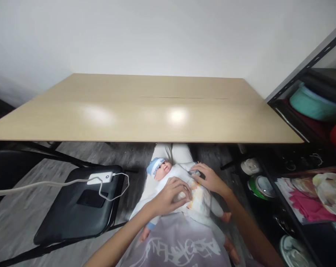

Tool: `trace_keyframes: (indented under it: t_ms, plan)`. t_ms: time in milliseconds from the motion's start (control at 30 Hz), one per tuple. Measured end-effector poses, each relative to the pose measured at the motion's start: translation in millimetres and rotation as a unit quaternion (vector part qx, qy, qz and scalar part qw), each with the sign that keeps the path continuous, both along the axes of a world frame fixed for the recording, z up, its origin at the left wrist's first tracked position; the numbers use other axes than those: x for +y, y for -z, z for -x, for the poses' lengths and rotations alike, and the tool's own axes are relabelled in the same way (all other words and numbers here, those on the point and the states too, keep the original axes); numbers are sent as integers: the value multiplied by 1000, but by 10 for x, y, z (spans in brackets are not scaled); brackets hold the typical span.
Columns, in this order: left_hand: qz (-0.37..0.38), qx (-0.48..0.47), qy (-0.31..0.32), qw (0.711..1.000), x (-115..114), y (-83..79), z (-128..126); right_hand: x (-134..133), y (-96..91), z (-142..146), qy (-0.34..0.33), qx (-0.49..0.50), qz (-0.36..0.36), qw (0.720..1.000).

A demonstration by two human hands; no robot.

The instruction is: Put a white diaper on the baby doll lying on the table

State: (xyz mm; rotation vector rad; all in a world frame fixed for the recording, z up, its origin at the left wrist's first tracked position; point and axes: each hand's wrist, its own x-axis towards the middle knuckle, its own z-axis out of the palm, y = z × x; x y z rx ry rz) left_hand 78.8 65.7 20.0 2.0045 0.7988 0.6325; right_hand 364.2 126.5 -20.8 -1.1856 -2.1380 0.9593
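Note:
A baby doll (pixel 168 171) in a white suit and a blue-and-white cap lies on my lap, head toward the table. A diaper (pixel 199 197) with a printed pattern sits around its waist. My left hand (pixel 170 194) rests on the doll's belly with fingers curled, pinching the diaper's front edge. My right hand (pixel 209 178) lies on the doll's chest and side, fingers bent over a dark tab or strip that I cannot make out.
A long light wooden table (pixel 145 111) stretches in front of me. A black chair (pixel 79 204) at the left holds a white power bank (pixel 99 178) with a cable. A black shelf rack (pixel 301 163) at the right holds bowls, plates and cloths.

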Motion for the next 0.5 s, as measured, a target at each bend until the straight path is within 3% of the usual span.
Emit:
trace_keyframes:
  t_ms: [133,233,300,367,433,500]
  plan:
    - [66,-1,14,998,-252,-46,250,-288,-241,217,-90,-26,27,995]
    - [70,10,31,997,-355,38,340,-417,-364,171,-73,-66,30,995]
    - [31,17,36,999,-298,79,279,-469,-421,17,-72,-93,86,989]
    - [-32,46,35,998,-122,87,79,-523,-454,-177,-74,-110,191,973]
    - [-92,117,54,987,143,82,-283,-591,-453,-338,-60,-118,303,944]
    - [-127,236,128,955,424,93,-778,-671,-409,-422,-35,-132,368,920]
